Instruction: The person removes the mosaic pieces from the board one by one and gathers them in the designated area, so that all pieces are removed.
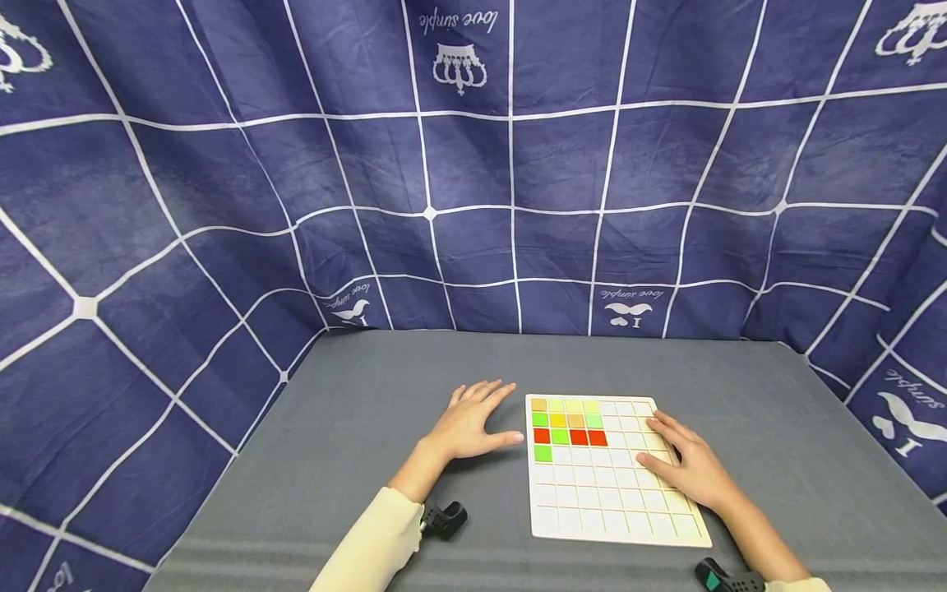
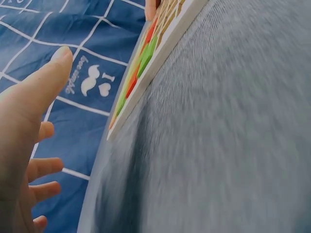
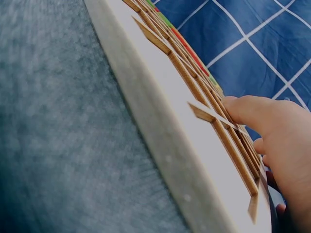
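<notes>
A white square board [image 1: 592, 500] with a raised grid lies on the grey table. Small coloured square tiles fill cells in its far left part: orange, yellow, light green, green [image 1: 543, 453] and red [image 1: 598, 438]. My left hand [image 1: 468, 426] is just left of the board, fingers spread and holding nothing; its thumb points at the board's left edge. My right hand [image 1: 690, 467] rests over the right edge, with thumb and fingertips on the grid cells. In the right wrist view the thumb [image 3: 245, 109] lies across the grid; the other fingers are partly hidden behind the hand.
The grey table [image 1: 414, 362] reaches back to a blue curtain [image 1: 473, 164] with white grid lines, which also hangs at both sides. Black wrist straps [image 1: 444, 520] sit on both wrists, below pale sleeves [image 1: 377, 534].
</notes>
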A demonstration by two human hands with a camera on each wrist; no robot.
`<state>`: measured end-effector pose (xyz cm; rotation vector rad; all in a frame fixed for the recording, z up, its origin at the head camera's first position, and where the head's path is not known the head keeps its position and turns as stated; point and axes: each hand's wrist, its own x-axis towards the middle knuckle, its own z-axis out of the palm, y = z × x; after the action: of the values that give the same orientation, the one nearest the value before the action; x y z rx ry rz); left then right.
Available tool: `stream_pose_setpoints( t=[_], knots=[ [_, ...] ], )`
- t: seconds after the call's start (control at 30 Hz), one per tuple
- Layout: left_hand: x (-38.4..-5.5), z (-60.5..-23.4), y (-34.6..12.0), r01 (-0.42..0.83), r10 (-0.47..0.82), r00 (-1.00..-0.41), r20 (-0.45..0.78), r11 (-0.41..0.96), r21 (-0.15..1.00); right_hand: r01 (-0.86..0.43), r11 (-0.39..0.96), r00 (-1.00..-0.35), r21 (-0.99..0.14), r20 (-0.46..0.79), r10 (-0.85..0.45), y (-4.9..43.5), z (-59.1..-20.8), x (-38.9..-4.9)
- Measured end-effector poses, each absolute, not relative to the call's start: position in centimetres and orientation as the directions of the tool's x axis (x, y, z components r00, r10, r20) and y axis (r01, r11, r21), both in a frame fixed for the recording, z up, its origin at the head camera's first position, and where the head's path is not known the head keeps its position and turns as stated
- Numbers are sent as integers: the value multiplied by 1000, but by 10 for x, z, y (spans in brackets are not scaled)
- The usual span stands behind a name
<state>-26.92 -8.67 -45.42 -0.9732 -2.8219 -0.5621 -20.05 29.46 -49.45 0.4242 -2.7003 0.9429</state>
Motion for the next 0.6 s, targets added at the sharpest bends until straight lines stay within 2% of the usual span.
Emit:
stream_pose_setpoints(
  t=[0.17,0.6],
  knots=[
    [-276,-456,-70,629,590,-777,220,705,327,-357,756,-923,-549,334,-193,296,-496,-201],
    [-291,-462,-46,606,563,-794,229,702,374,-360,767,-918,-530,347,-191,295,-496,-200]
  ],
)
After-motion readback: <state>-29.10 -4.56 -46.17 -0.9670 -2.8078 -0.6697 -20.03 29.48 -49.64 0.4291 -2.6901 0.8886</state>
